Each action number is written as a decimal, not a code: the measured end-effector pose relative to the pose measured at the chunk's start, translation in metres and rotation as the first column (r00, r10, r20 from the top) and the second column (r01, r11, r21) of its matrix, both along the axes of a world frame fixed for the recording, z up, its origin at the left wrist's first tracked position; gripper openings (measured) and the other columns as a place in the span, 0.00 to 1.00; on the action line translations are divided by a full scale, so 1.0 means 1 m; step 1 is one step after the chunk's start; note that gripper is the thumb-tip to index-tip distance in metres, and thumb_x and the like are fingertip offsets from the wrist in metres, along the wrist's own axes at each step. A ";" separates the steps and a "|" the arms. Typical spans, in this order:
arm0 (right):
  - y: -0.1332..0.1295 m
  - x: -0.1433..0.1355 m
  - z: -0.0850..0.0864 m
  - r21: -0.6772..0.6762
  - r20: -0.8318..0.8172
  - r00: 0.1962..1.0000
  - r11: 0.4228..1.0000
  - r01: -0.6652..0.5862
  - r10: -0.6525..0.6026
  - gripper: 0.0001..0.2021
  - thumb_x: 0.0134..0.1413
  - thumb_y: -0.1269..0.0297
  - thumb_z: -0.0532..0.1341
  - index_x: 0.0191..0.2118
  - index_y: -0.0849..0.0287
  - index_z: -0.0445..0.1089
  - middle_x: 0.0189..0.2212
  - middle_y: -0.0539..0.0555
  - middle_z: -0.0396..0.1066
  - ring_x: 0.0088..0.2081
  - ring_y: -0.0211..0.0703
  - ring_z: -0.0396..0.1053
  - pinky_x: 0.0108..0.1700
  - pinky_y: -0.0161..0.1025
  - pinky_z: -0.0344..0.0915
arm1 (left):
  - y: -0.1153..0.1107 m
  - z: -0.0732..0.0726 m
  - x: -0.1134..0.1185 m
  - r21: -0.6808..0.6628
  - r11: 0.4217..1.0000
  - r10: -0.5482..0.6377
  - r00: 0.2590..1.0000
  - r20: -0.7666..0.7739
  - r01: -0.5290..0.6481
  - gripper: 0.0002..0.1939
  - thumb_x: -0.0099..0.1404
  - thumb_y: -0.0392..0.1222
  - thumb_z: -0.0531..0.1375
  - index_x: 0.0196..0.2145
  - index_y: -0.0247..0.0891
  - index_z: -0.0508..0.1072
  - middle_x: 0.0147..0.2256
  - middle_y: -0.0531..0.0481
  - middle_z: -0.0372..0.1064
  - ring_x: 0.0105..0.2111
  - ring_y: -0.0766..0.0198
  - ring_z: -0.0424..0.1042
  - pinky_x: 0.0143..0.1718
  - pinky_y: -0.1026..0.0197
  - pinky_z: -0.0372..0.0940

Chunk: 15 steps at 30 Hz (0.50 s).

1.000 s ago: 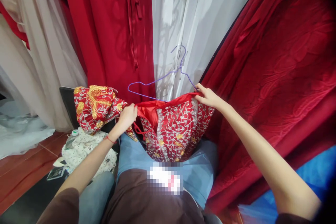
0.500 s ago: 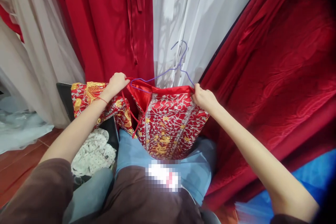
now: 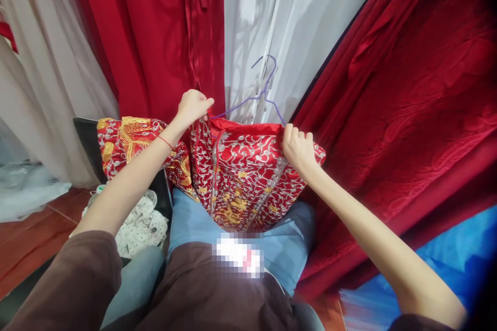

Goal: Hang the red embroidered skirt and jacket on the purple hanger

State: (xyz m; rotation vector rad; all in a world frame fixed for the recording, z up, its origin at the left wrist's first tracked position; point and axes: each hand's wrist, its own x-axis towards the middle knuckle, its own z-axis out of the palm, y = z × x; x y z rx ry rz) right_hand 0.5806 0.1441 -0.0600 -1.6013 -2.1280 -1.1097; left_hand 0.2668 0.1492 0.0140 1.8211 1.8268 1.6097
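Two hands [image 3: 193,107] [image 3: 300,150] gripping red garment [image 3: 243,176], hanger [image 3: 264,93] partly hidden

Moderately bright overall, with a pale, cool cast on the white curtain [image 3: 248,20] and soft, branching shadows across it. Deeper and dimmer in the folds of the red drapes [image 3: 407,88]. Fairly crisp over the embroidered garment [image 3: 244,181], with small glints along its metallic thread. Blown out to white and broken into coarse pixel blocks over part of the brown shirt [image 3: 194,289]. Smeared and soft in the blue fabric [image 3: 442,253]. Stretched toward the sides, and black along the right edge. Impossible to place the light source.
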 end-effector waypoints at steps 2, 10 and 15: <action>-0.002 0.001 0.000 0.022 -0.004 1.000 1.000 0.008 -0.008 0.22 0.63 0.75 0.39 0.58 0.77 0.56 0.37 0.68 0.68 0.38 0.55 0.68 0.40 0.47 0.55 | -0.010 -0.001 0.018 0.060 0.989 -0.145 0.966 0.215 0.135 0.11 0.57 0.40 0.58 0.19 0.37 0.66 0.13 0.54 0.57 0.19 0.66 0.66 0.25 0.65 0.62; 0.005 0.015 0.005 -0.036 -0.049 0.991 0.992 -0.123 0.121 0.22 0.62 0.70 0.45 0.58 0.76 0.57 0.39 0.67 0.72 0.37 0.53 0.68 0.41 0.45 0.57 | -0.007 -0.021 0.000 0.256 0.962 -0.252 0.654 0.714 0.091 0.15 0.58 0.47 0.61 0.22 0.41 0.58 0.17 0.58 0.54 0.19 0.70 0.60 0.25 0.65 0.60; 0.004 0.023 0.001 -0.054 -0.188 0.943 0.955 -0.290 0.276 0.21 0.64 0.69 0.44 0.58 0.70 0.59 0.47 0.68 0.71 0.40 0.52 0.69 0.42 0.44 0.61 | 0.026 -0.044 -0.039 0.076 0.984 -0.170 0.742 0.649 0.159 0.21 0.58 0.54 0.56 0.20 0.44 0.48 0.16 0.56 0.50 0.22 0.64 0.61 0.30 0.60 0.64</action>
